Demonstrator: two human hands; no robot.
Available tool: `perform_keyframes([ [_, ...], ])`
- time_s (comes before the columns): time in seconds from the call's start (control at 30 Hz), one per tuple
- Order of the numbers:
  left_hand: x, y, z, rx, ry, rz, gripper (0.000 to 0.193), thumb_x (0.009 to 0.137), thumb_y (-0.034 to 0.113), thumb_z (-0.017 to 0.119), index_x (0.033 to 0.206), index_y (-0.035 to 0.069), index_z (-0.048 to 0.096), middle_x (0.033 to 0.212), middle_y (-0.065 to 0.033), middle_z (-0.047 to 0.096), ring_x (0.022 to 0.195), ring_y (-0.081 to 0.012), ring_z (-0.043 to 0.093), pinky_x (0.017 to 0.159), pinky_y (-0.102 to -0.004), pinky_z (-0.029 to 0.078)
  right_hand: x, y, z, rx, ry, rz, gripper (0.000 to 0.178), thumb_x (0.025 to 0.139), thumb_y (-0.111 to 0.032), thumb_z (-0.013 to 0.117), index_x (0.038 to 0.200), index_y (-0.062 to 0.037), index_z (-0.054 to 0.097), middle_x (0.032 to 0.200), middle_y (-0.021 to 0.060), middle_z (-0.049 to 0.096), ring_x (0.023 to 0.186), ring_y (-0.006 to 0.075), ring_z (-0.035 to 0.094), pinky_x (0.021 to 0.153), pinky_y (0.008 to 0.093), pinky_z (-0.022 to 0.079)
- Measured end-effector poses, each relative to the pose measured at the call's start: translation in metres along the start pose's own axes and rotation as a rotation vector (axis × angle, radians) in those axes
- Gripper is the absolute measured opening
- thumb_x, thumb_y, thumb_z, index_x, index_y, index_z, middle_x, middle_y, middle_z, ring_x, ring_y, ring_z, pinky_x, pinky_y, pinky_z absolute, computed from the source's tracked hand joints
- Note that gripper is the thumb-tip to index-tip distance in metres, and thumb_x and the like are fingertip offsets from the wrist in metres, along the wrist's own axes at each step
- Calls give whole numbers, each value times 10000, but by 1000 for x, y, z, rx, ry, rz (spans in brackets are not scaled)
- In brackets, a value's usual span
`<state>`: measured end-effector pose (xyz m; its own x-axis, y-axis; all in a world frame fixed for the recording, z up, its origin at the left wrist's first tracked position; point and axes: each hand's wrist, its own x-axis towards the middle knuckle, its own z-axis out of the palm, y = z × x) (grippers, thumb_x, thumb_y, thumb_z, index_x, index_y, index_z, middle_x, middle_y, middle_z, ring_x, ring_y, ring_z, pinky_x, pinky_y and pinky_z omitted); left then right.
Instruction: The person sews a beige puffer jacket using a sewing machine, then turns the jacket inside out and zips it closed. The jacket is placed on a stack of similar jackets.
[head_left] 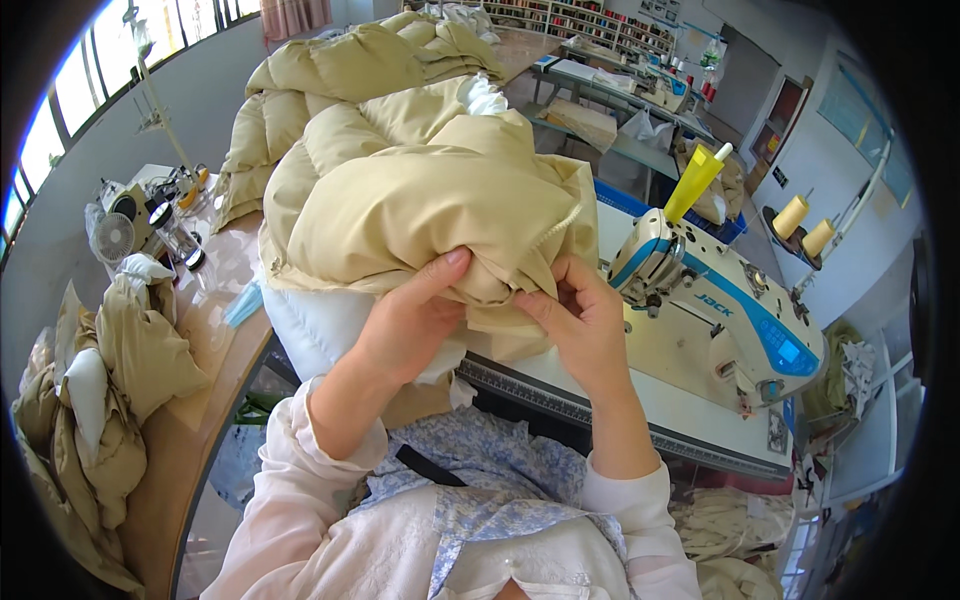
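A puffy khaki padded jacket lies bunched up in front of me, with pale lining showing beneath it. A zipper edge runs down its right side. My left hand grips the jacket's near edge, thumb on top and fingers hidden under the cloth. Close by on the right, my right hand pinches a fold of the same edge between thumb and fingers. Just right of that hand stands a white and blue sewing machine, its head level with my fingers.
More khaki padded garments are heaped behind the jacket, and others hang at the left. A small fan and a blue face mask lie on the left table. Two thread cones stand at the right.
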<state>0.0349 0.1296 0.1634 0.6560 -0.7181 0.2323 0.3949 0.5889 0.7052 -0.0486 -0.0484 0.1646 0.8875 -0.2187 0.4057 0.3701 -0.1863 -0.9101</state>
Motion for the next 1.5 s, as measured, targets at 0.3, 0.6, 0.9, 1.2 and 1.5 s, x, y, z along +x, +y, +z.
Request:
perform_keyframes([
  [0.3, -2, -4, 11, 56, 78, -1, 493, 1055, 326, 489, 1467, 64, 417, 1440, -70, 526, 1319, -197, 505, 1106, -386, 398, 6, 6, 2, 29, 54, 8, 114, 929, -79, 705, 987, -2, 643, 815, -49, 583, 724, 24, 484, 644, 196, 398],
  [0.6, -1, -3, -2, 194, -73, -12, 478, 1049, 303, 533, 1448, 56, 442, 1390, -65, 555, 1275, -172, 523, 1086, -360, 421, 13, 18, 9, -16, 115, -31, 136, 917, -91, 712, 982, 13, 652, 739, -16, 609, 692, 40, 521, 629, 221, 432],
  [0.9, -25, -21, -40, 385, 111, -60, 516, 1013, 300, 606, 1443, 49, 467, 1398, -67, 553, 1288, -188, 510, 1104, -362, 406, -43, -18, -2, 14, -185, 343, 186, 918, -202, 728, 896, -31, 658, 740, -1, 628, 649, 46, 545, 576, 220, 419],
  [1.2, -180, 18, -169, 1249, 261, -824, 239, 980, 227, 647, 989, -2, 716, 925, -93, 747, 851, -166, 713, 760, -300, 560, -92, 41, 4, -275, -768, -12, 298, 922, -325, 685, 792, -58, 667, 756, 94, 665, 671, 292, 633, 631, 339, 505],
  [1.5, -15, 41, -8, 1770, 169, 363, 799, 891, 276, 731, 1523, 14, 319, 1463, -230, 482, 1324, -343, 511, 1045, -397, 451, 42, 134, -40, -810, 67, 24, 433, 882, -109, 618, 1286, 14, 522, 996, 246, 672, 904, 456, 649, 781, 492, 533],
])
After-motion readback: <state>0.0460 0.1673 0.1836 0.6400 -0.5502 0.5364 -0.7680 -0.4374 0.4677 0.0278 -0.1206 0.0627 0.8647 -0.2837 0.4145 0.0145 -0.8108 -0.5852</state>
